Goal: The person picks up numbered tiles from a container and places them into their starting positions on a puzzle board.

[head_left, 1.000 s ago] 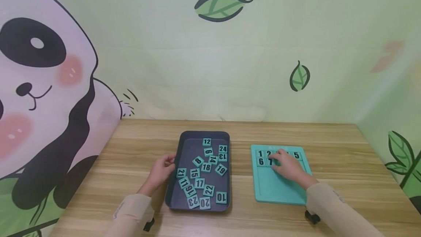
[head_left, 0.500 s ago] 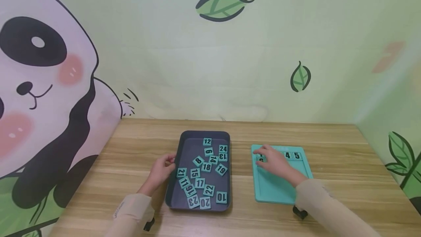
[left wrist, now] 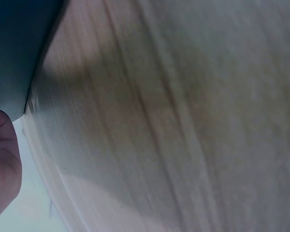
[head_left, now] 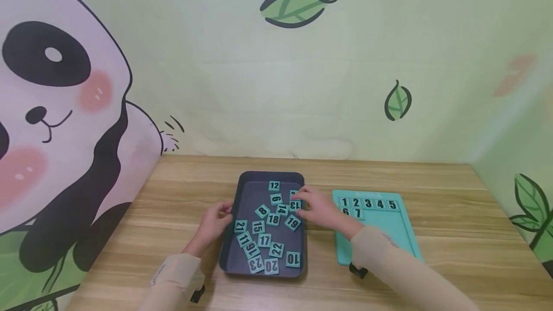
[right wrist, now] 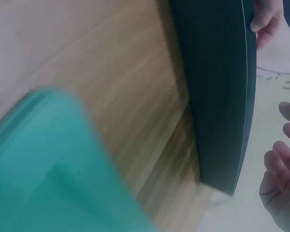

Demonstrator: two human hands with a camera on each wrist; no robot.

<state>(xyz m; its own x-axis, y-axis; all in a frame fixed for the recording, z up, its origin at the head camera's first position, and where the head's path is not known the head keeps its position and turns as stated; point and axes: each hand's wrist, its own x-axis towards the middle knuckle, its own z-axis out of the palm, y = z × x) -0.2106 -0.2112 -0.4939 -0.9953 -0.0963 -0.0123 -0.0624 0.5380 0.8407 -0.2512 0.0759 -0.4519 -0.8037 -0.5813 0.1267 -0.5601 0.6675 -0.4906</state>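
Note:
My left hand (head_left: 213, 224) grips the left rim of a dark tray (head_left: 224, 253), its thumb and fingers at the edge. Numbered teal tiles lie scattered in the tray, among them the 8 tile (head_left: 262, 211) and the 10 tile (head_left: 293, 259). Over the tray's right rim hovers my right hand (head_left: 321, 208), fingers parted, near the 13 tile (head_left: 295, 205) and partly covering the 24 tile. Nothing shows between those fingers in the right wrist view. A teal board (head_left: 384, 239) to the right bears tiles 1 to 5 in its top row, then 6 and the 7 tile (head_left: 358, 213) below.
Tray and board stand apart on a wood-grain table (head_left: 194, 176). A pale green backdrop (head_left: 216, 85) with a painted panda and leaves rises behind the table. My right forearm crosses the board's lower part.
My right hand has moved left from the board's upper rows to the tray's right rim, uncovering tiles 1 to 7. My left hand stays at the tray's left edge.

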